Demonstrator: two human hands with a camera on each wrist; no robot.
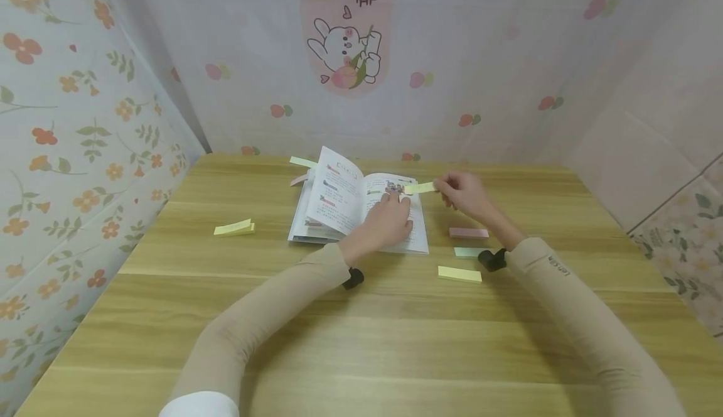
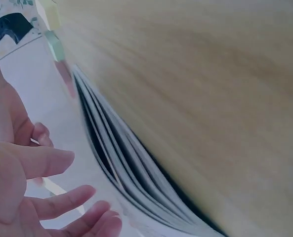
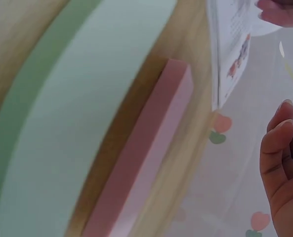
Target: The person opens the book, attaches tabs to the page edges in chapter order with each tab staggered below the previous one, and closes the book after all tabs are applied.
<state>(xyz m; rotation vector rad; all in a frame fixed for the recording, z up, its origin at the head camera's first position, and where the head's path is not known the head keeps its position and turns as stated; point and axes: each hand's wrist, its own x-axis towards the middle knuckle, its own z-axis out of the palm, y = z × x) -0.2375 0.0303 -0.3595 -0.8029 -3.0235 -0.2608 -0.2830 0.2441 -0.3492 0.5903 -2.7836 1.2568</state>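
Presently, item one: the left hand (image 1: 390,219) is lying on the right-hand page of the open book (image 1: 339,200), fingers straight and relaxed, pressing the page flat; it is grasping nothing. In the left wrist view its fingers (image 2: 62,202) are showing loosely spread beside the fanned page edges (image 2: 131,168).

Item two: the right hand (image 1: 463,192) is pinching one end of a yellow sticky strip (image 1: 420,188) between thumb and fingertips, the strip reaching toward 9 o'clock and hanging just over the book's right edge, near the left hand's fingertips. In the right wrist view the curled fingers (image 3: 279,148) are showing, but the strip is only a thin blurred line.

Item three: the book is lying at the middle of the worktop (image 1: 395,341), toward its far edge, with its left-hand leaf standing partly raised.

Item four, surroundings: a pink pad (image 1: 468,233), a green pad (image 1: 469,252) and a yellow pad (image 1: 459,274) are sitting at 4 o'clock of the book, under the right forearm. Another yellow pad (image 1: 234,228) is lying at 9 o'clock of the book, well apart. A yellow strip (image 1: 302,162) is jutting from behind the book at 11 o'clock.

Item five, pose: both forearms, in beige sleeves, are reaching forward over the worktop, converging on the book; the right wrist is raised clear of the pads.
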